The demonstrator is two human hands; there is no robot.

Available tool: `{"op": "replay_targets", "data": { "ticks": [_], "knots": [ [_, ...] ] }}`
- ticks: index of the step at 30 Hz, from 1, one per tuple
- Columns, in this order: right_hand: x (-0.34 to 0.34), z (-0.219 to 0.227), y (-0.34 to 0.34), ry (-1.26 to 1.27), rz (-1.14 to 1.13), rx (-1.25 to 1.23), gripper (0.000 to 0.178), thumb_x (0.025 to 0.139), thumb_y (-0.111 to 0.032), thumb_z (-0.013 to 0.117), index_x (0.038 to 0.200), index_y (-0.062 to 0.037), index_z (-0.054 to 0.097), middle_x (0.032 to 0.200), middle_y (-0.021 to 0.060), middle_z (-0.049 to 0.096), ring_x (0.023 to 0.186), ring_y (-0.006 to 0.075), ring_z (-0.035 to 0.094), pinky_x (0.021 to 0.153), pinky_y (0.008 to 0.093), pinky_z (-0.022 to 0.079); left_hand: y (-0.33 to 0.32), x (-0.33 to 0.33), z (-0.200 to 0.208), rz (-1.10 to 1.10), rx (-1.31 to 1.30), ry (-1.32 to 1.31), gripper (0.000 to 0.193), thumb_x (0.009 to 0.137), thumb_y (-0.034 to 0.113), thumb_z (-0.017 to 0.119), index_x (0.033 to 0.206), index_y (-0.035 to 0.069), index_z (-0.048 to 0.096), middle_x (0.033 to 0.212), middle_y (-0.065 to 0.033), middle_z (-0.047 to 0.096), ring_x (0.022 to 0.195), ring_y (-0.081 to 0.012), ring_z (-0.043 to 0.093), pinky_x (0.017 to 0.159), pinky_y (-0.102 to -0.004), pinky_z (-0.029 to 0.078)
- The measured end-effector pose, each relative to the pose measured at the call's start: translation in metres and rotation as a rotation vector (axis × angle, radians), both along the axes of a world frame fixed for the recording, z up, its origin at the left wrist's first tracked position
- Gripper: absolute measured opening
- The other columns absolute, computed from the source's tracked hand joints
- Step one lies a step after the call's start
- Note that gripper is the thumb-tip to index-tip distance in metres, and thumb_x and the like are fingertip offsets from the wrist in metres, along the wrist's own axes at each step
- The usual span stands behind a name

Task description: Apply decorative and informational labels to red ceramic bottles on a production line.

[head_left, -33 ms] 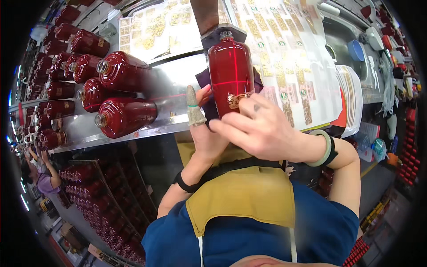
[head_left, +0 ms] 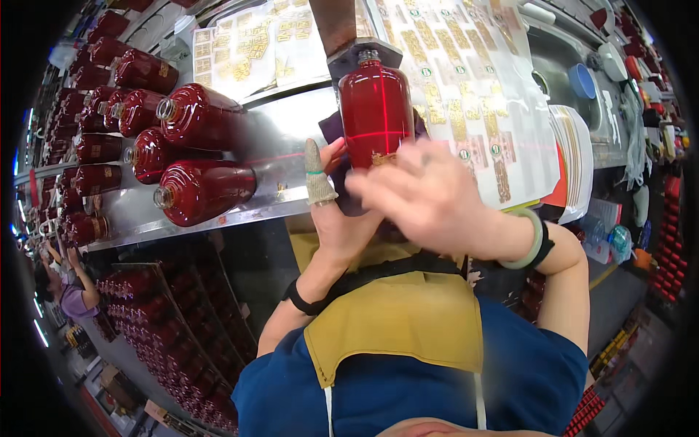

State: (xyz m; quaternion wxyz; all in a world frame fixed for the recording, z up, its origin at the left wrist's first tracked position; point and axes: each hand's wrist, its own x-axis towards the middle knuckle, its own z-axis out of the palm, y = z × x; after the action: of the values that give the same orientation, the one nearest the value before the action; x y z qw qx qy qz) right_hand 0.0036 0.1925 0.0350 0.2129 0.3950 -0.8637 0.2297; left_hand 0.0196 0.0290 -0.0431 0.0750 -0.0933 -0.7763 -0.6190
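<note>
A dark red glass bottle (head_left: 375, 102) lies with its neck away from me, against a grey metal holder (head_left: 394, 58). Red light lines cross on its face, above a gold decal (head_left: 383, 157). Over the decal end, my right hand (head_left: 437, 200) is bent and smeared by motion; it covers part of the decal. From below left, my left hand (head_left: 342, 229) holds the bottle's near end, its inner fingers hidden behind the glass. A cloth finger cover (head_left: 319, 178) with a green band sits on its outstretched thumb. Dark purple cloth (head_left: 332, 132) shows beneath the bottle.
Several red bottles (head_left: 207, 191) lie at left on the metal worktop (head_left: 280, 131). Sheets of gold decals (head_left: 535, 171) spread to the right, with more decal sheets (head_left: 255, 47) at far left. Crates of bottles (head_left: 156, 320) stand below; a person (head_left: 76, 295) works beyond them.
My right hand has shifted slightly up over the decal and turned blurry, covering more of it. The bottle and my left hand look almost unmoved.
</note>
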Motion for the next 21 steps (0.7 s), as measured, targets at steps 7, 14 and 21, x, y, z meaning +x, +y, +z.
{"op": "replay_targets", "data": {
  "ticks": [7,14,21],
  "knots": [
    [-0.004,0.002,0.008,0.129,0.008,0.009,0.022,0.073,-0.016,0.070,0.094,-0.0150,0.076,0.097,-0.0031,0.070,0.075,0.0154,0.058,0.071,0.0341,0.047,-0.001,0.001,0.002,-0.004,-0.049,0.060,0.095,0.065,0.006,0.090,0.145,-0.002,0.041,0.141,-0.0158,0.052,0.130,-0.0283,0.052,0.112,-0.0418,0.040],
    [-0.041,0.011,0.032,0.358,-0.306,0.007,0.027,0.075,-0.018,0.076,0.101,-0.0114,0.072,0.096,-0.0018,0.071,0.074,0.0182,0.056,0.072,0.0336,0.041,-0.002,0.003,0.004,-0.018,-0.113,0.129,0.098,0.066,0.006,0.091,0.148,-0.002,0.038,0.142,-0.0156,0.050,0.131,-0.0278,0.052,0.111,-0.0410,0.042],
    [-0.038,0.011,0.045,0.161,-0.354,-0.197,0.024,0.077,-0.005,0.078,0.100,-0.0117,0.074,0.093,0.0002,0.072,0.075,0.0212,0.058,0.073,0.0334,0.041,-0.005,0.002,0.013,-0.024,-0.474,0.374,0.073,0.062,0.007,0.091,0.131,0.006,0.066,0.146,-0.0215,0.050,0.129,-0.0405,0.053,0.109,-0.0449,0.044]
  ]
}}
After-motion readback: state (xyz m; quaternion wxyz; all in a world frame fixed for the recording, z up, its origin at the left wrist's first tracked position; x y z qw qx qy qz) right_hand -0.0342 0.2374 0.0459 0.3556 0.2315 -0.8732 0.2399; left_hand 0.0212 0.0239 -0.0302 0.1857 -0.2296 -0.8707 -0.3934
